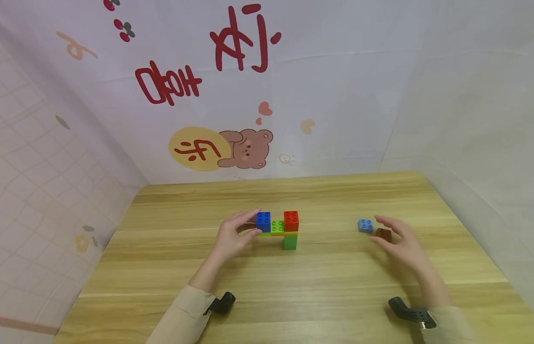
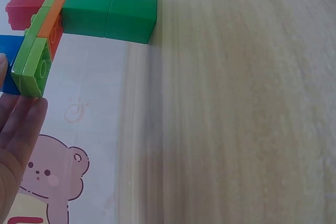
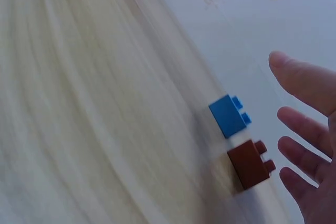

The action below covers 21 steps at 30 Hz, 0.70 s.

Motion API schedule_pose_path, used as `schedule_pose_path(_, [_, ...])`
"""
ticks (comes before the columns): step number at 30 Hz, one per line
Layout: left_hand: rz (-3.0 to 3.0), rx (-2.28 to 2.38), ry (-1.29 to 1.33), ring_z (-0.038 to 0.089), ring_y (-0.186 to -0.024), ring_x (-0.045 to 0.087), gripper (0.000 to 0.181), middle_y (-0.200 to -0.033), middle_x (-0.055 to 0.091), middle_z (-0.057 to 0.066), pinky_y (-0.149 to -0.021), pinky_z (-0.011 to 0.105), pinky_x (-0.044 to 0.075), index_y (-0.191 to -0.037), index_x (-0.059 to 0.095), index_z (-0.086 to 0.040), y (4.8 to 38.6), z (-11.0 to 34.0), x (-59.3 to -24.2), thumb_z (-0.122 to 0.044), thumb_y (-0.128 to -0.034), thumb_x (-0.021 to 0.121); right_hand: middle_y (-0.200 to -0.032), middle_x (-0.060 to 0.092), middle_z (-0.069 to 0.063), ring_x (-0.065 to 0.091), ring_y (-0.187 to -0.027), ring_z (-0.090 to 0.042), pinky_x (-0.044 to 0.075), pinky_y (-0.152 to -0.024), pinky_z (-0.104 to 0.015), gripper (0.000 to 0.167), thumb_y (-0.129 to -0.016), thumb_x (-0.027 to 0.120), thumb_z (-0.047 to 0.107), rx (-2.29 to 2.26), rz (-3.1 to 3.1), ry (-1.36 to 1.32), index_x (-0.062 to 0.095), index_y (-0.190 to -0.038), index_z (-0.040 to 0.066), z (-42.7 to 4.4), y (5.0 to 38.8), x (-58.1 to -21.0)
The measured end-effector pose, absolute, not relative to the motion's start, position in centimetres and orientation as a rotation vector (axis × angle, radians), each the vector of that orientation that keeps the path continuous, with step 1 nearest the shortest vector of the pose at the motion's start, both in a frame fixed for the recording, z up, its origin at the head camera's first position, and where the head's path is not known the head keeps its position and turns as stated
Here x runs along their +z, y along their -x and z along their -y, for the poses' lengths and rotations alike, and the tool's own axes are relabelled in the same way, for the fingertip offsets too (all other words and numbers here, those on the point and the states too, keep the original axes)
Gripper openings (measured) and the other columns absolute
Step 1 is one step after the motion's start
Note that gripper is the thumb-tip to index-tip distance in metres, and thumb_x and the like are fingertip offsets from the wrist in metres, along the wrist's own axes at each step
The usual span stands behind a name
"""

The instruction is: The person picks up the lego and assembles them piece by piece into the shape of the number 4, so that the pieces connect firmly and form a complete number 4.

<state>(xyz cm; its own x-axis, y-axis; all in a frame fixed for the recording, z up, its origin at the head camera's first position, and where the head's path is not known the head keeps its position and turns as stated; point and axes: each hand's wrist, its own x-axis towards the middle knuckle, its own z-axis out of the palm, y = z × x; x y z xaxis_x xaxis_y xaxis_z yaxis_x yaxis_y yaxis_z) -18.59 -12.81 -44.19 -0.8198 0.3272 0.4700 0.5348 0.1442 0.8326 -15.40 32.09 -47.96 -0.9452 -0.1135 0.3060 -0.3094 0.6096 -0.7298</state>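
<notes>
My left hand (image 1: pixel 229 240) pinches a dark blue brick (image 1: pixel 264 222) between thumb and fingers. That brick sits at the left end of a bridge-like build, on lime green bricks (image 2: pixel 32 64) above an orange piece (image 2: pixel 51 27). A red brick (image 1: pixel 291 221) tops the right end, over a column of two green bricks (image 2: pixel 86 10). At the right, my right hand (image 1: pixel 406 244) hovers with fingers spread around a brown brick (image 3: pixel 249 165), apart from it in the right wrist view. Next to the brown brick lies a light blue brick (image 1: pixel 365 226).
Everything stands on a wood-grain table (image 1: pixel 331 282). Behind it hangs a pale printed cloth (image 1: pixel 344 86) with a cartoon bear (image 1: pixel 249 150); similar cloth runs along both sides. Black mounts (image 1: pixel 223 303) project from the wrists.
</notes>
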Motion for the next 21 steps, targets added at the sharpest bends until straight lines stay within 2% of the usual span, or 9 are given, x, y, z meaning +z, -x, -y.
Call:
schedule_pose_path(3, [2.246, -1.733, 0.855, 0.033, -0.099, 0.067, 0.054, -0.115, 0.066, 0.018, -0.085, 0.050, 0.056, -0.132, 0.062, 0.001, 18.6, 12.9, -44.1, 0.011, -0.0811, 0.075, -0.137, 0.052, -0.023, 0.046, -0.121, -0.043, 0.032, -0.098, -0.009, 0.056, -0.088, 0.077, 0.014, 1.204, 2.652, -0.323, 0.054, -0.137, -0.002, -32.9, 15.3, -48.2])
schedule_pose_path(4, [2.247, -1.732, 0.855, 0.032, -0.100, 0.067, 0.054, -0.116, 0.066, 0.017, -0.086, 0.048, 0.056, -0.133, 0.062, -0.001, 18.8, 13.0, -44.5, 0.009, -0.0816, 0.075, -0.137, 0.052, -0.023, 0.045, -0.121, -0.045, 0.032, -0.098, -0.010, 0.056, -0.089, 0.077, 0.015, 1.193, 2.665, -0.318, 0.054, -0.137, -0.002, -33.1, 15.3, -48.3])
schedule_pose_path(5, [2.248, -1.728, 0.857, 0.032, -0.100, 0.067, 0.054, -0.116, 0.066, 0.017, -0.086, 0.048, 0.056, -0.133, 0.062, -0.002, 18.7, 13.0, -44.5, 0.009, -0.0816, 0.075, -0.137, 0.052, -0.024, 0.046, -0.121, -0.046, 0.029, -0.092, -0.004, 0.056, -0.089, 0.076, 0.015, 1.182, 2.673, -0.318, 0.054, -0.137, -0.001, -33.4, 15.2, -48.4])
schedule_pose_path(8, [2.260, -1.719, 0.849, 0.031, -0.101, 0.067, 0.055, -0.116, 0.066, 0.016, -0.086, 0.048, 0.056, -0.134, 0.062, -0.003, 18.6, 13.0, -44.4, 0.008, -0.0818, 0.075, -0.136, 0.052, -0.024, 0.047, -0.121, -0.047, 0.031, -0.091, -0.006, 0.056, -0.089, 0.076, 0.018, 1.174, 2.705, -0.297, 0.054, -0.138, 0.000, -33.9, 15.1, -48.7])
schedule_pose_path(10, [2.261, -1.717, 0.844, 0.032, -0.101, 0.067, 0.055, -0.116, 0.066, 0.016, -0.086, 0.049, 0.055, -0.134, 0.061, -0.002, 18.6, 13.0, -44.4, 0.009, -0.0818, 0.075, -0.135, 0.053, -0.024, 0.050, -0.119, -0.041, 0.033, -0.090, -0.008, 0.057, -0.089, 0.076, 0.019, 1.172, 2.720, -0.284, 0.054, -0.138, 0.000, -34.2, 15.1, -48.9])
schedule_pose_path(15, [2.249, -1.723, 0.847, 0.034, -0.100, 0.067, 0.054, -0.116, 0.066, 0.017, -0.086, 0.048, 0.056, -0.133, 0.062, -0.002, 18.5, 13.0, -44.5, 0.009, -0.0820, 0.074, -0.134, 0.053, -0.023, 0.048, -0.111, -0.003, 0.032, -0.087, -0.004, 0.059, -0.089, 0.076, 0.020, 1.208, 2.730, -0.265, 0.053, -0.140, 0.002, -34.9, 15.1, -49.6])
schedule_pose_path(17, [2.251, -1.722, 0.846, 0.034, -0.100, 0.067, 0.053, -0.115, 0.066, 0.016, -0.086, 0.048, 0.056, -0.133, 0.063, -0.003, 18.5, 13.0, -44.4, 0.009, -0.0822, 0.074, -0.134, 0.053, -0.022, 0.045, -0.108, 0.008, 0.031, -0.087, -0.002, 0.060, -0.090, 0.076, 0.020, 1.238, 2.732, -0.254, 0.051, -0.142, 0.002, -35.2, 15.1, -49.8])
schedule_pose_path(21, [2.263, -1.721, 0.846, 0.032, -0.101, 0.067, 0.054, -0.116, 0.066, 0.016, -0.086, 0.050, 0.055, -0.133, 0.062, -0.003, 18.6, 13.0, -44.4, 0.009, -0.0821, 0.075, -0.136, 0.051, -0.023, 0.044, -0.107, 0.011, 0.032, -0.086, -0.003, 0.061, -0.090, 0.075, 0.021, 1.293, 2.736, -0.222, 0.050, -0.143, 0.003, -35.5, 15.1, -50.0])
